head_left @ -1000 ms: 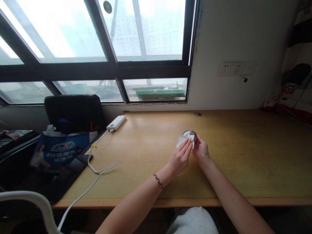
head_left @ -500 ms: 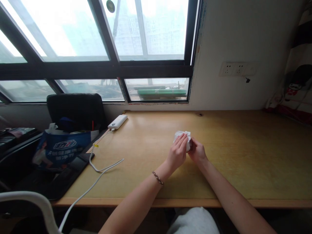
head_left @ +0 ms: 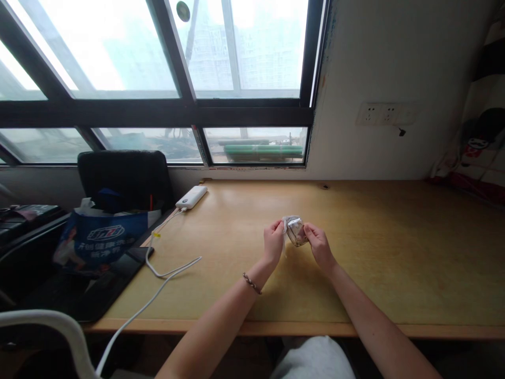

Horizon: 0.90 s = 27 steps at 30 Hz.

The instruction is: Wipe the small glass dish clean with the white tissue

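Observation:
Above the wooden table [head_left: 236,252], my left hand [head_left: 273,243] pinches a crumpled white tissue [head_left: 285,227]; a thin end of it hangs below the fingers. My right hand [head_left: 320,246] grips the right edge of a small shiny, squarish object [head_left: 296,231] between thumb and fingers. Its silvery surface has a darker rim, and its exact kind cannot be made out. The tissue lies against the object's left and upper side. Both hands are closed, one on each side of it.
A white power bank [head_left: 191,197] with a white cable [head_left: 165,276] lies at the table's left edge. Left of the table, a blue bag [head_left: 104,239] sits on a black chair [head_left: 124,171]. A wall socket [head_left: 384,113] is at the back right.
My left hand has moved off the object's face to its left side, pulling the tissue with it. The shiny surface, covered before by tissue and fingers, now shows.

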Available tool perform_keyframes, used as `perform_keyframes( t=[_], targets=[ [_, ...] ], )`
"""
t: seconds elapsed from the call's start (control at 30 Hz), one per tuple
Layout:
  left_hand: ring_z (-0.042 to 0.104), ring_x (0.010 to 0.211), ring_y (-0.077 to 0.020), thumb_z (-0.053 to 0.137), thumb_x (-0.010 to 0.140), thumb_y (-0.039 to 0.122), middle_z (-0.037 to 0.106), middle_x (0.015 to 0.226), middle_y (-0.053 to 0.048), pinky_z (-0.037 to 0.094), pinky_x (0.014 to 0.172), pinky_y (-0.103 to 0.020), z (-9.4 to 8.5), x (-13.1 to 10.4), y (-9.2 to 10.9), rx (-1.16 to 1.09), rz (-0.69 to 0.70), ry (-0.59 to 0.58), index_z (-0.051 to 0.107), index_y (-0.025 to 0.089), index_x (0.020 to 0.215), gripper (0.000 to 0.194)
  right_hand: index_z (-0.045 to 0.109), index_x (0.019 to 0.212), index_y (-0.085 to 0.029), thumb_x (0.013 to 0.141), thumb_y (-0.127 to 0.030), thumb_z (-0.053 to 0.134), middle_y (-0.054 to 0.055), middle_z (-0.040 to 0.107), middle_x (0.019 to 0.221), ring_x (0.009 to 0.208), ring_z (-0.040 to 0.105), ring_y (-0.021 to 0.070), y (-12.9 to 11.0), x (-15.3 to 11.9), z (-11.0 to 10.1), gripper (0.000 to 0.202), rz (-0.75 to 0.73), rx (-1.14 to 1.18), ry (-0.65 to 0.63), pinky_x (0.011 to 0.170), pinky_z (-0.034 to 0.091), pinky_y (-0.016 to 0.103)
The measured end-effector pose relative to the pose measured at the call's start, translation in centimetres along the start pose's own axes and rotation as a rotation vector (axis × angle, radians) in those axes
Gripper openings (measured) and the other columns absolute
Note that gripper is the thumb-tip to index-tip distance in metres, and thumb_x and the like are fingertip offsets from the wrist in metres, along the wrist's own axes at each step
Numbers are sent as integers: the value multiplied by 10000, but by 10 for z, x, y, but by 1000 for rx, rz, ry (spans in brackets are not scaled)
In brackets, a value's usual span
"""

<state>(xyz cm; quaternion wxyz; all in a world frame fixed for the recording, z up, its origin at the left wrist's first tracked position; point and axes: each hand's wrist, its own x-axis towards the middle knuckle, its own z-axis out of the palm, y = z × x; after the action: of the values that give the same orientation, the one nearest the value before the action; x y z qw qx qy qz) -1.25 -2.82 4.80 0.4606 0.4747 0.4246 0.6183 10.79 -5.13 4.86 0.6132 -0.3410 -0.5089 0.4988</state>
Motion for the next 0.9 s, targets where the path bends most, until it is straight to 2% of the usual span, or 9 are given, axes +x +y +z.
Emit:
perform_keyframes(
  t=[0.13, 0.23, 0.33, 0.43, 0.57, 0.63, 0.73, 0.8, 0.9],
  targets=[
    [582, 725, -150, 444, 781, 305, 657, 808, -53, 447, 648, -244, 0, -7, 3, 70, 131, 19, 624, 114, 883, 282, 556, 596, -173, 775, -286, 506, -28, 517, 554, 526, 413, 97, 4, -1, 0, 217, -58, -161, 15, 520, 316, 209],
    [576, 874, -167, 415, 810, 263, 634, 961, -58, 449, 769, -283, -2, -13, 7, 176, 290, -66, 601, 152, 968, 268, 560, 609, -184, 772, -262, 511, -28, 500, 556, 526, 390, 104, 5, -1, 1, 187, -100, -226, 13, 518, 303, 213],
    [492, 1058, -174, 416, 811, 220, 572, 1102, -57, 366, 929, -322, -2, -16, 12, 249, 461, -189, 593, 176, 989, 256, 577, 660, -206, 767, -227, 516, -21, 507, 608, 573, 403, 117, 2, -1, 2, 125, -167, -348, -8, 560, 308, 219],
    [458, 1095, -172, 418, 806, 209, 558, 1121, -49, 330, 960, -319, -1, -16, 15, 224, 475, -208, 594, 179, 989, 256, 587, 725, -224, 760, -211, 520, -7, 528, 689, 649, 437, 134, 0, -3, 4, 76, -238, -436, -53, 626, 321, 230],
    [572, 820, -152, 446, 781, 250, 640, 889, -36, 443, 727, -250, -3, -5, 15, 73, 203, -110, 622, 152, 904, 236, 565, 752, -208, 786, -246, 476, 16, 525, 715, 671, 457, 149, 0, -6, 6, 103, -311, -535, -108, 647, 345, 252],
    [556, 634, -121, 496, 736, 251, 631, 705, -22, 427, 587, -210, -6, 4, 13, -55, 29, -80, 631, 124, 789, 193, 541, 764, -193, 813, -262, 424, 25, 520, 724, 675, 467, 151, 1, -8, 7, 144, -357, -611, -132, 642, 359, 261],
    [498, 498, -91, 552, 650, 189, 578, 559, -8, 391, 515, -200, -10, 15, 6, -279, -238, -69, 599, 97, 639, 104, 514, 800, -185, 838, -264, 368, 36, 525, 752, 696, 487, 151, 4, -12, 10, 170, -401, -682, -146, 649, 382, 268],
    [494, 471, -101, 541, 638, 180, 565, 527, -19, 401, 520, -225, -11, 18, 1, -408, -474, -119, 574, 93, 593, 103, 509, 826, -186, 842, -257, 357, 42, 536, 782, 724, 500, 154, 4, -14, 11, 168, -411, -694, -136, 665, 397, 274],
    [534, 518, -130, 510, 677, 196, 591, 577, -55, 429, 583, -261, -9, 18, -3, -585, -770, -305, 571, 89, 626, 133, 519, 863, -191, 840, -239, 359, 61, 555, 868, 817, 505, 172, 4, -14, 12, 169, -439, -713, -93, 735, 403, 308]
  ],
)
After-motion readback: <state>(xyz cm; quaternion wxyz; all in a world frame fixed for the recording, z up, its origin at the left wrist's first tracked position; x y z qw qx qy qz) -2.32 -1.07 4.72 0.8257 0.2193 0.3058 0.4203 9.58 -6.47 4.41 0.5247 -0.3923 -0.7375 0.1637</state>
